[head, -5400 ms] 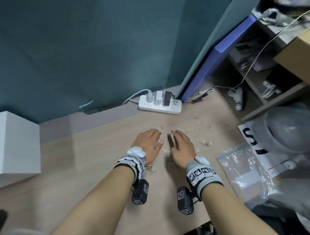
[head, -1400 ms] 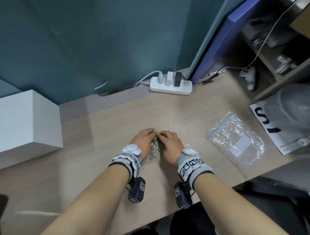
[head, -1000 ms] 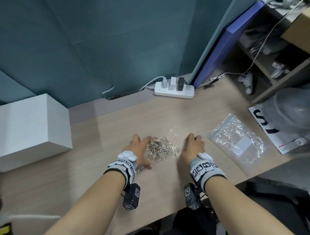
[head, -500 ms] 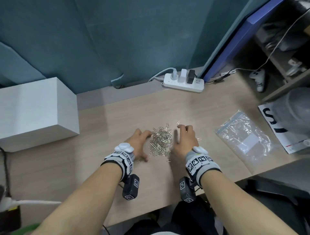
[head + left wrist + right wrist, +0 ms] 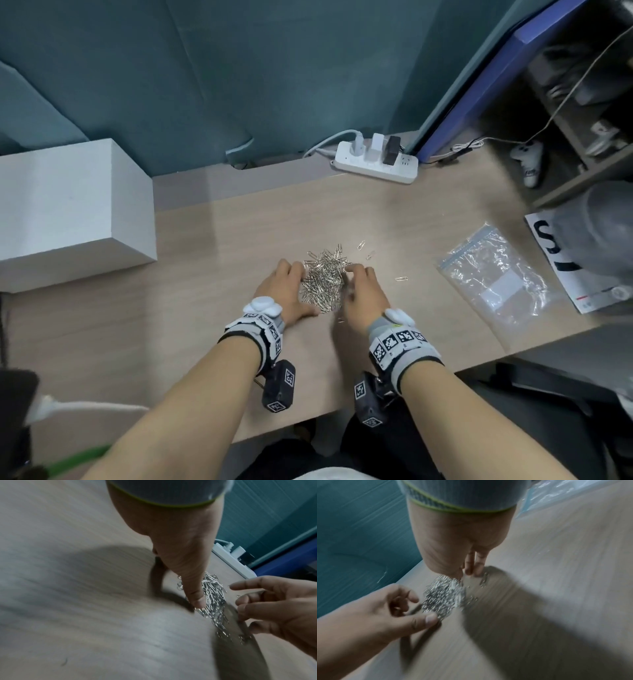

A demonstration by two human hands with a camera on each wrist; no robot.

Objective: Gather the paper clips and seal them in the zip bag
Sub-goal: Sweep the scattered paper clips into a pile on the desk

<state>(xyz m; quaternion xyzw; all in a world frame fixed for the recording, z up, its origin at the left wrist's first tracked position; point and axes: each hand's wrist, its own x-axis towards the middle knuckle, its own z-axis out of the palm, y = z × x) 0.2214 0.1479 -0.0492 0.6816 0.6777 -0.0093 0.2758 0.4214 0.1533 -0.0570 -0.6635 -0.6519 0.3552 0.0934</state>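
left hand [image 5: 286, 291] lying with fingers relaxed, thumb touching the heap's left edge | right hand [image 5: 364, 294] hovering with fingers loosely spread at its right edge | heap of silver metal paper clips [image 5: 323, 277] sitting mid-frame on the pale wooden tabletop [image 5: 222, 260], a few strays upper right | clear plastic zip bag [image 5: 496, 274] lying flat at frame right, well apart

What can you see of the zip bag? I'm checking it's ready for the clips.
The zip bag is clear, crinkled plastic with a bluish strip along its far edge and a pale patch on its face. It lies flat on the wooden desk, to the right of the right hand. Neither hand touches it. Whether its mouth is open cannot be told.
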